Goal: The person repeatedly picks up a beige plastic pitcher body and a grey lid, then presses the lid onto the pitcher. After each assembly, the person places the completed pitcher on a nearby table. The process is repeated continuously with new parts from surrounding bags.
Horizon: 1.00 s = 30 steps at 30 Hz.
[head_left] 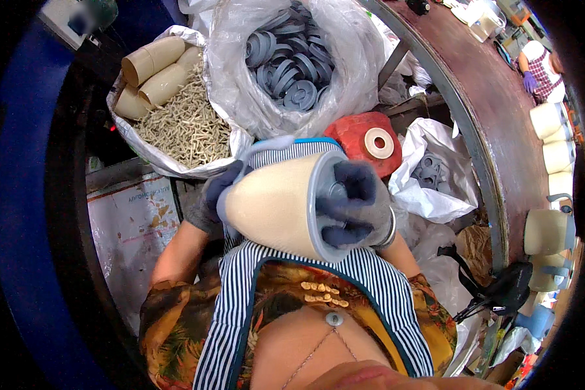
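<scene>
- In the head view, a cream jug point(273, 208) lies tilted on its side in the middle of the frame, in front of the striped apron point(214, 318), between the two gloved hands.
- The step in hand appears to be work inside the jug's wide end, ringed by a grey rim point(314, 195) facing right.
- The next move seems to call for a steady left hand while the right one works evenly around that ring.
- The right hand point(361, 205) is at the wide end: its dark fingers are spread, thumb apart from the others, reaching inside the rim. Whether they press the grey part within, I cannot tell.
- The left hand point(216, 194) is at the narrow end, left of centre, beside the grey handle point(266, 149). Its fingers are largely hidden, so I cannot tell how tightly they close.
- At upper centre, a clear bag point(231, 65) holds grey round parts point(299, 94); at upper left, a sack point(242, 144) holds cream pegs point(182, 133).
- More jugs point(545, 233) stand along the desk point(461, 71) at the right.
</scene>
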{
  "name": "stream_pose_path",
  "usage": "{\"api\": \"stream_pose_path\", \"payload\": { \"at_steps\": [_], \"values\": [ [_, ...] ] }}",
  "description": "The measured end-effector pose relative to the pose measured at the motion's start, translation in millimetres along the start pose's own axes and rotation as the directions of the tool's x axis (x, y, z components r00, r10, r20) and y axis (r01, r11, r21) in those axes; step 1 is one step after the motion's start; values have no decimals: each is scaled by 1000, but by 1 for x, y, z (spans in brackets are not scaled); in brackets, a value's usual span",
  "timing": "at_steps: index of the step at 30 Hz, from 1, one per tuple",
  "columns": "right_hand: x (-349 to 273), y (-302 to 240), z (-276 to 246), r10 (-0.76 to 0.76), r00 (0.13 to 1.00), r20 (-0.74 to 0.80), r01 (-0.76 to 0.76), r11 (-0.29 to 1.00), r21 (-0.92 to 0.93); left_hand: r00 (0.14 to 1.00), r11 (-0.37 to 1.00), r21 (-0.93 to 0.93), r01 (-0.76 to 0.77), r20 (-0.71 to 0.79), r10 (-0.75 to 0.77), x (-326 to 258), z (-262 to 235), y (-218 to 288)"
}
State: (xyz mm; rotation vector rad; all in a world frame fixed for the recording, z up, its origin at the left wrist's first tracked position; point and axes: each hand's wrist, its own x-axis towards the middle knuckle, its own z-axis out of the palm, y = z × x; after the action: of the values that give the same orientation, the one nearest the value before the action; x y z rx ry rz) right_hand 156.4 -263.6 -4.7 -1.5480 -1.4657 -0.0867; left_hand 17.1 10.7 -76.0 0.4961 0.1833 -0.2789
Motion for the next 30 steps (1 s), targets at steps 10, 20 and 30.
{"api": "stream_pose_path", "payload": {
  "at_steps": [10,20,30],
  "values": [
    [3,39,-13,34,999,8,-34,999,22,928,956,202,-214,-264,264,10,-3,32],
    [59,-7,-69,546,816,193,-559,829,16,720,-532,655,-537,684,115,65,180,86],
    [-141,-69,-324,-123,789,-601,-541,325,-776,560,-256,697,-670,701,442,92,178,24]
  ]
}}
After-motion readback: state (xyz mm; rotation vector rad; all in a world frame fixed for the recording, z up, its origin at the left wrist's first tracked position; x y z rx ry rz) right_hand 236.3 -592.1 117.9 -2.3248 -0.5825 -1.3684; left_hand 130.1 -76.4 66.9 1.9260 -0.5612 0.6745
